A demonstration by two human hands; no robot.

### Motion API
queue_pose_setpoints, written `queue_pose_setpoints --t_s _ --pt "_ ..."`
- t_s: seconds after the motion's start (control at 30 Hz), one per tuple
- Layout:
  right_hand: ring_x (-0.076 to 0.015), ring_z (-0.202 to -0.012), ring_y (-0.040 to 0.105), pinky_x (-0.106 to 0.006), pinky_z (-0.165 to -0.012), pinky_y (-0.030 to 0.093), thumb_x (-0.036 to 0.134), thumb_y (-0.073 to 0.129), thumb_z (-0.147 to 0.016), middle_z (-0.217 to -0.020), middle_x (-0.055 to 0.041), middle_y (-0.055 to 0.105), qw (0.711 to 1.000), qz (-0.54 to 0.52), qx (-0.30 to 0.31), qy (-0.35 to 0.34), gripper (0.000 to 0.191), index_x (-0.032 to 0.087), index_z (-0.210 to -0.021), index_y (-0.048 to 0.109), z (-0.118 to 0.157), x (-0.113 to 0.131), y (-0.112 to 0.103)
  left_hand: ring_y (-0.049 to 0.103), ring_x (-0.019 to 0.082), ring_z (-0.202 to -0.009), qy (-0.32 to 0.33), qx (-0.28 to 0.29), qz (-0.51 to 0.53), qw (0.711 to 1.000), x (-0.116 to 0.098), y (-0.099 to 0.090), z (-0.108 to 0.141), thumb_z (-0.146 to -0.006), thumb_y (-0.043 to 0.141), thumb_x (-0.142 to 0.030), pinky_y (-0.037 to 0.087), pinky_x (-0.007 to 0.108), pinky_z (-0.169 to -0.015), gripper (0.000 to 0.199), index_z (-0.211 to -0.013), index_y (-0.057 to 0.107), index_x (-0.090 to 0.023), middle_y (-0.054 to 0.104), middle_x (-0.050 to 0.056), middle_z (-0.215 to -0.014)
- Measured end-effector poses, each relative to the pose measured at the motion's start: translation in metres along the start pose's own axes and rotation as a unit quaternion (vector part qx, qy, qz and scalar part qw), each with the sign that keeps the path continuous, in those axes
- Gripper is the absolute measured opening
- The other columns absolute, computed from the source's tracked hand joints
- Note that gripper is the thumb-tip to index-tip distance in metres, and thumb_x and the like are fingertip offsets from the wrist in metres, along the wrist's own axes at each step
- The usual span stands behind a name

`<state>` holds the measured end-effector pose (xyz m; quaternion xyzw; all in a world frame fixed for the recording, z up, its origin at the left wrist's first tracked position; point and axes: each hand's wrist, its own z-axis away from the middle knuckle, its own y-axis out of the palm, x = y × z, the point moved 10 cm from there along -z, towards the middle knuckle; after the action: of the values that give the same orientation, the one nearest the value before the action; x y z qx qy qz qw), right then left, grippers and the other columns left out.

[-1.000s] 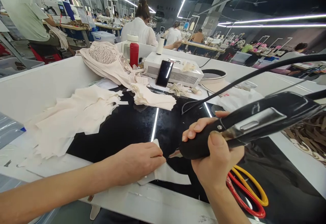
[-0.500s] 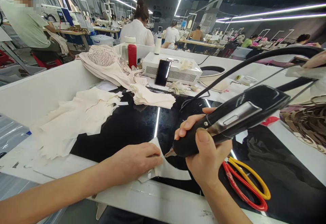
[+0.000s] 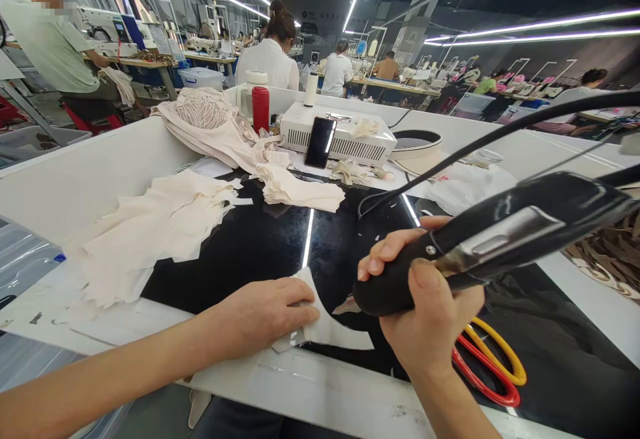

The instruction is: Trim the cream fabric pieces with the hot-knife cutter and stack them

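My left hand (image 3: 273, 316) lies at the near edge of the black work surface, fingers curled down onto a curved cream fabric piece (image 3: 337, 332). The piece's narrow end sticks up beside the fingertips, and its other end curves right along the surface. My right hand (image 3: 425, 306) is wrapped round a black corded handheld tool (image 3: 480, 246) with a metal lever, the thumb by the lever. The tool is raised and tilted, its rounded end toward the fabric piece. A thin tip shows beyond that end; I cannot tell what it belongs to. Red and yellow looped handles (image 3: 493, 362) lie under my right wrist.
Cream fabric pieces (image 3: 150, 226) lie at left, a fabric stack (image 3: 300, 192) at centre. Behind are a lace-cupped garment (image 3: 200, 119), a red bottle (image 3: 260, 109), a phone (image 3: 320, 142) and a vented white box (image 3: 345, 129). The tool's cable (image 3: 480, 136) arches at right. People sit farther back.
My right hand and the black tool have shifted right, away from the fabric piece. My left hand stays on the fabric. A hand at the upper right edge is out of view now.
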<state>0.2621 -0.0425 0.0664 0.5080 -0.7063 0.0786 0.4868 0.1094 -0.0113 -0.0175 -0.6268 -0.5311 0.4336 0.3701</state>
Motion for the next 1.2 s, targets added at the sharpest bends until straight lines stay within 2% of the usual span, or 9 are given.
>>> queue_pose_setpoints --t_s 0.13,0.3,0.53,0.73,0.93,1.07,1.2 --pt "-0.0148 -0.056 0.062 -0.029 -0.048 0.056 0.035 0.083 -0.082 -0.074 0.0040 0.067 1.000 0.004 -0.013 -0.005 0.036 0.026 -0.110 0.062 0.004 0.014 -0.014 0.066 0.021 -0.108 0.015 -0.039 -0.004 0.999 -0.011 -0.009 -0.007 -0.098 0.049 0.003 0.055 0.036 -0.106 0.029 -0.117 0.065 -0.011 0.068 0.010 -0.110" --pt "-0.0152 -0.058 0.062 -0.029 -0.049 0.056 0.032 0.083 -0.084 -0.077 0.0028 0.067 1.000 0.021 -0.015 -0.015 0.035 0.027 -0.113 0.064 0.012 0.021 -0.025 0.064 0.020 -0.099 -0.013 -0.069 0.022 0.997 -0.025 -0.014 -0.020 -0.100 0.048 0.002 0.059 0.031 -0.094 0.025 -0.115 0.064 -0.010 0.068 0.009 -0.107" --pt "-0.0158 -0.061 0.063 -0.031 -0.052 0.057 0.031 0.081 -0.088 -0.079 0.0018 0.067 0.999 0.034 0.004 -0.023 0.034 0.028 -0.117 0.064 0.020 0.024 -0.029 0.063 0.022 -0.092 -0.025 -0.018 0.008 1.000 -0.033 0.003 -0.021 -0.100 0.047 0.002 0.059 0.033 -0.085 0.024 -0.112 0.063 -0.010 0.066 0.008 -0.098" --pt "-0.0164 -0.061 0.063 -0.033 -0.053 0.057 0.034 0.082 -0.087 -0.079 0.0023 0.067 0.999 0.047 -0.002 -0.021 0.036 0.027 -0.116 0.063 0.024 0.025 -0.029 0.064 0.022 -0.094 -0.024 -0.025 -0.011 0.999 -0.036 0.000 -0.016 -0.101 0.047 0.001 0.058 0.032 -0.086 0.026 -0.118 0.062 -0.012 0.065 0.007 -0.099" --pt "-0.0169 -0.060 0.061 -0.032 -0.050 0.055 0.036 0.084 -0.084 -0.077 0.0024 0.066 0.999 0.043 -0.015 -0.003 0.037 0.028 -0.115 0.063 0.022 0.025 -0.030 0.064 0.022 -0.096 -0.025 -0.031 -0.013 0.999 -0.037 0.003 -0.014 -0.101 0.048 0.000 0.059 0.033 -0.090 0.024 -0.116 0.064 -0.011 0.065 0.010 -0.102" --pt "-0.0168 -0.057 0.061 -0.031 -0.048 0.053 0.036 0.086 -0.082 -0.074 0.0028 0.064 0.999 0.030 -0.032 -0.008 0.036 0.029 -0.111 0.065 0.017 0.023 -0.025 0.063 0.024 -0.100 -0.021 -0.027 -0.013 0.999 -0.039 0.006 -0.013 -0.101 0.048 0.001 0.060 0.036 -0.092 0.026 -0.119 0.064 -0.010 0.065 0.011 -0.105" --pt "-0.0163 -0.058 0.061 -0.032 -0.050 0.054 0.036 0.085 -0.082 -0.076 0.0030 0.067 1.000 0.011 -0.023 -0.001 0.036 0.030 -0.111 0.065 0.015 0.016 -0.016 0.062 0.024 -0.101 -0.026 -0.023 -0.003 0.999 -0.040 0.009 -0.012 -0.100 0.053 0.000 0.060 0.036 -0.092 0.028 -0.124 0.064 -0.009 0.064 0.011 -0.107"
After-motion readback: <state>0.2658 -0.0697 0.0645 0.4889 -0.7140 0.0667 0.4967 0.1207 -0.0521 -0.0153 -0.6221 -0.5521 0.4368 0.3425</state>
